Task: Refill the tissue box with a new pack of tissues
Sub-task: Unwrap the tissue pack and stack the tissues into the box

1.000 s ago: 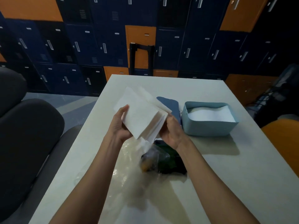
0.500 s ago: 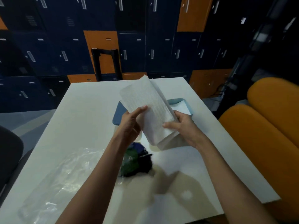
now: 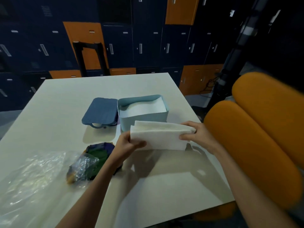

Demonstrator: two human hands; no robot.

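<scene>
A stack of white tissues (image 3: 160,136) is held flat and level just above the table, in front of the light blue tissue box (image 3: 144,118). My left hand (image 3: 127,145) grips the stack's left end and my right hand (image 3: 196,135) pinches its right end. The box stands open with white tissues lying inside it. Its darker blue lid (image 3: 99,113) lies flat on the table to the left of the box.
A crumpled clear plastic wrapper (image 3: 34,176) and a dark green and blue bag (image 3: 93,159) lie on the white table (image 3: 65,102) at the near left. Orange chairs (image 3: 256,137) stand close to the table's right edge. Blue and orange lockers fill the background.
The tissue stack has turned from upright and tilted to flat and level, and has come down near the front of the box. The view has swung so the box and lid show fully.
</scene>
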